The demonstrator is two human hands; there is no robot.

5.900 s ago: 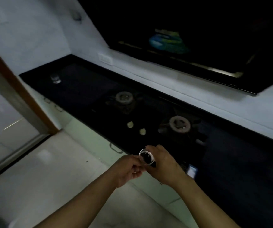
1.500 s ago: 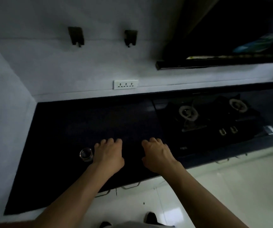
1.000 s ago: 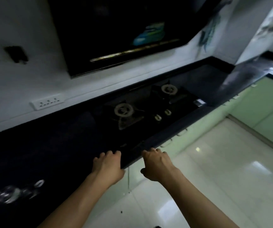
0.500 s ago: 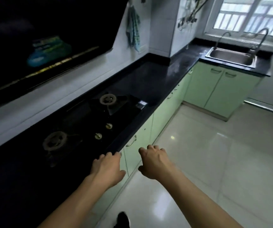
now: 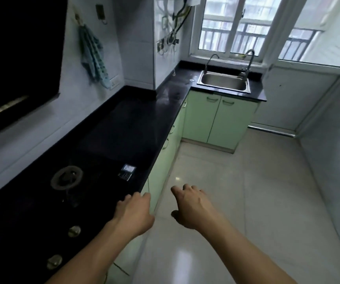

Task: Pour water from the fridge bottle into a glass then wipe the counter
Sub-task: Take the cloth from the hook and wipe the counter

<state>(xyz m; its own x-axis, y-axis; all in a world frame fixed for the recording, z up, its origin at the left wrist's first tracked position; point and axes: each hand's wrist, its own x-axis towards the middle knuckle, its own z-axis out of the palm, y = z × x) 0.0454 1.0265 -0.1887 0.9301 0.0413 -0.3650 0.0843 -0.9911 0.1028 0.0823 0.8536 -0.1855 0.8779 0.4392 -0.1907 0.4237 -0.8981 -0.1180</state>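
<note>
Both hands were held out empty at waist height, fingers loosely spread and slightly curled, nothing gripped. The left hand [image 5: 133,215] hovered over the front edge of the black counter [image 5: 128,124], beside the gas hob [image 5: 66,178]; the right hand [image 5: 191,208] hung over the floor, clear of the counter.

No glass and no fridge bottle were visible in this view. The likeliest wiping item, a blue-green checked cloth [image 5: 92,55], hung from a wall hook well ahead and to the left of the fingers, long axis vertical, draped down over the counter's back edge. The left hand was judged nearer to it; a walk forward along the counter would be needed first. The sink [image 5: 224,82] lay further on, at the far end under the window.

Compared with the frame 1.5 s earlier, the view had swung right: the glass then seen just beside the left hand on the counter was now out of frame, and both hands, then over the counter, had drifted off toward its edge.
</note>
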